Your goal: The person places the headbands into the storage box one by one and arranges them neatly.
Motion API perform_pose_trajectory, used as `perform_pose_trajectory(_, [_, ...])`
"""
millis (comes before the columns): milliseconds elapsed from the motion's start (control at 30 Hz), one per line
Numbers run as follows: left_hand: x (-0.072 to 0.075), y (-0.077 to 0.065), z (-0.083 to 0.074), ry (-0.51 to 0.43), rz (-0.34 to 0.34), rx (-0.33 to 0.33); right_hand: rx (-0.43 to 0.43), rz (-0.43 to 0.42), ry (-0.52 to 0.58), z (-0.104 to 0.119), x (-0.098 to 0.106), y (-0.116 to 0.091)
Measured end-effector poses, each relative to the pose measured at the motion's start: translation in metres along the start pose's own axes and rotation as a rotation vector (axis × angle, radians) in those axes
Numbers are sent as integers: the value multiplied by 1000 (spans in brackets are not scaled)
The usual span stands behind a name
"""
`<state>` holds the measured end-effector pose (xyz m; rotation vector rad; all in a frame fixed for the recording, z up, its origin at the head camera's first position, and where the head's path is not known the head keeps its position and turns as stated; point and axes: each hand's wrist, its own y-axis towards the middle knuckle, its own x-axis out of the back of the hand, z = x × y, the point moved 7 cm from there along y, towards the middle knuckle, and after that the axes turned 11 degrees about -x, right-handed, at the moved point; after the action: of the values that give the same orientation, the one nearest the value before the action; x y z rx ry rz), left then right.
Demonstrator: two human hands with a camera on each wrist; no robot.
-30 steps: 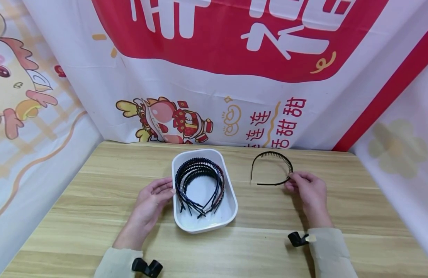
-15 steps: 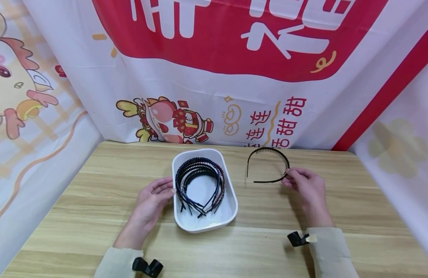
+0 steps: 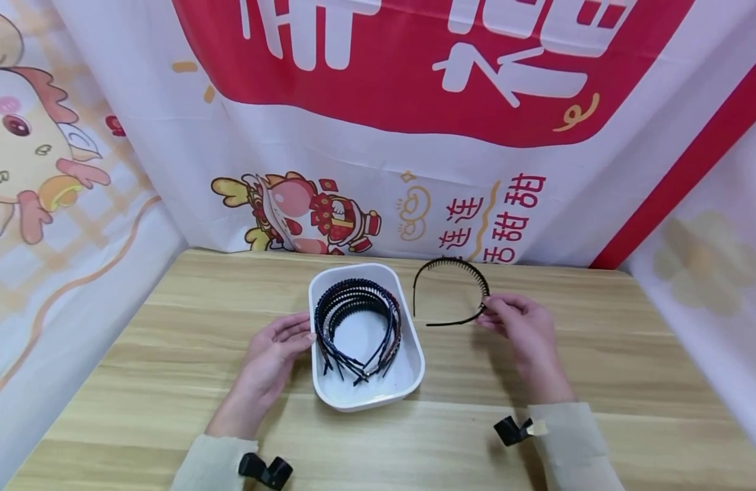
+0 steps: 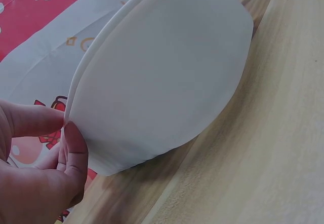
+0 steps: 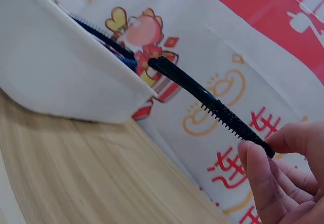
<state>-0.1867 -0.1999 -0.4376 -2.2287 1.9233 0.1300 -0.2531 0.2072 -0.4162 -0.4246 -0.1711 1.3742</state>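
Observation:
A black toothed headband (image 3: 453,260) is pinched between thumb and fingers of my right hand (image 3: 522,329). It is held above the table, just right of a white plastic tub (image 3: 409,374), with its open ends facing left. In the right wrist view the headband (image 5: 202,95) appears edge-on, its tips close to the tub's rim but apart from it. Several dark headbands (image 3: 324,314) lie stacked inside the tub. My left hand (image 3: 271,361) holds the tub's left side; the left wrist view shows its thumb and fingers (image 4: 76,148) pinching the rim.
The tub stands on a wood-grain table (image 3: 464,436). Behind the table hangs a white cloth (image 3: 378,150) with red print, and cloth sheets also flank both sides. Each sleeve carries a small black wrist mount (image 3: 512,431).
My right hand has carried the headband left, close to the tub's right rim. The left hand keeps its hold on the tub. The head view has shifted slightly.

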Motion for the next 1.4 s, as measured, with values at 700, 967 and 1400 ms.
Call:
perform_pose_trajectory(700, [-2, 1, -2, -6, 5, -21, 6, 165, -164, -7, -90, -10])
perform_pose_trajectory(967, [-2, 1, -1, -6, 2, -24, -3, 187, -244, -10, -113, -13])
perform_pose_trajectory(1400, [-1, 1, -1, 0, -5, -17, 42, 164, -427, -7, -133, -17])
